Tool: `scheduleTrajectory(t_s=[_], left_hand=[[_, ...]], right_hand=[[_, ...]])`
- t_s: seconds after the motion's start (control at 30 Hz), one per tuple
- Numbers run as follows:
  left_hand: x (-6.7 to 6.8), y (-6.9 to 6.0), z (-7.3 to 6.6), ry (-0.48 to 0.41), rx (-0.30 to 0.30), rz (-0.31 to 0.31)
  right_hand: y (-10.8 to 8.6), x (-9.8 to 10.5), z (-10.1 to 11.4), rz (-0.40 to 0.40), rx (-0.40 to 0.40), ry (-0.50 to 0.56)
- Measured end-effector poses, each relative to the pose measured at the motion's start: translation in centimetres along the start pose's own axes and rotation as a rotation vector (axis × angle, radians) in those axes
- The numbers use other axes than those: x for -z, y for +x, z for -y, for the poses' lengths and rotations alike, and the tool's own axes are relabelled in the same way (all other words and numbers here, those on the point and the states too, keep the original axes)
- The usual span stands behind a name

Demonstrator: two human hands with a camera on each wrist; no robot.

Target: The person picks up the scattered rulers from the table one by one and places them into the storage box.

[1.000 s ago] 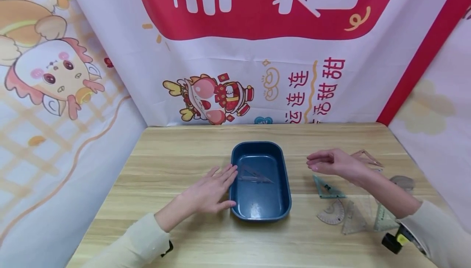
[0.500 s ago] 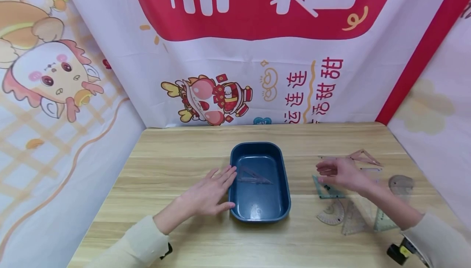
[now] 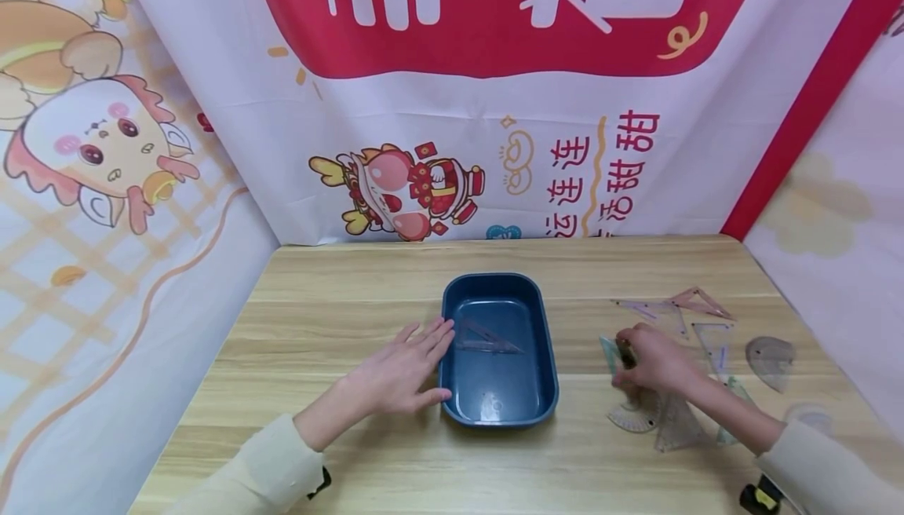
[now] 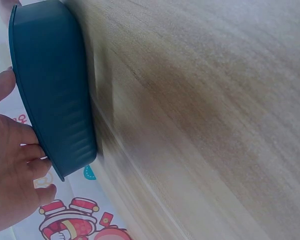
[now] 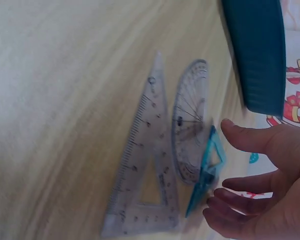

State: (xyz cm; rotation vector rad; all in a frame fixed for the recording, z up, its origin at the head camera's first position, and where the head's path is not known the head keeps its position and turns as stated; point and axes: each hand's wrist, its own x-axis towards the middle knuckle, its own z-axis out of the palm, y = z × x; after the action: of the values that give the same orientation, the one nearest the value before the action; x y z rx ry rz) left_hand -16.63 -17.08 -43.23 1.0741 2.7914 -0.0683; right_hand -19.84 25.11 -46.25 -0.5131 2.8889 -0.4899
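- Right hand (image 3: 657, 359) now lower, fingers apart, bringing teal transparent plastic triangle (image 5: 207, 176) within reach; contact unclear.
- Left hand (image 3: 404, 368) touches dark-blue rectangular tray (image 3: 497, 388), fingers spread.

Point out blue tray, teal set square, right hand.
Blue tray (image 3: 507, 380), head view: bare inner floor.
Teal set square (image 5: 207, 177), right wrist view: body below its cut-out.
Right hand (image 3: 658, 358), head view: back of the hand.

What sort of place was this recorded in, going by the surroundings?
Probably a makeshift recording booth: printed cloth hangings stand behind and on both sides of a wood-grain table, which holds little besides a blue tray and drawing tools such as a clear protractor.
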Motion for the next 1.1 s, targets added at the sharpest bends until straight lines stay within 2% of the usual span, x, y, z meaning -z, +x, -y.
scheduleTrajectory(t_s=[0.27, 0.47, 0.87, 1.1], left_hand=[[-0.1, 0.1, 0.0, 0.005, 0.002, -0.001], [-0.1, 0.1, 0.0, 0.007, 0.002, -0.006], [-0.2, 0.0, -0.1, 0.012, 0.006, -0.003], [-0.2, 0.0, -0.1, 0.008, 0.006, -0.003]], right_hand=[[0.0, -0.6, 0.8, 0.020, -0.053, -0.038], [0.0, -0.6, 1.1, 0.001, -0.027, -0.028], [0.6, -0.7, 0.8, 0.045, -0.088, 0.053], [0.8, -0.8, 0.2, 0.040, -0.063, 0.114]])
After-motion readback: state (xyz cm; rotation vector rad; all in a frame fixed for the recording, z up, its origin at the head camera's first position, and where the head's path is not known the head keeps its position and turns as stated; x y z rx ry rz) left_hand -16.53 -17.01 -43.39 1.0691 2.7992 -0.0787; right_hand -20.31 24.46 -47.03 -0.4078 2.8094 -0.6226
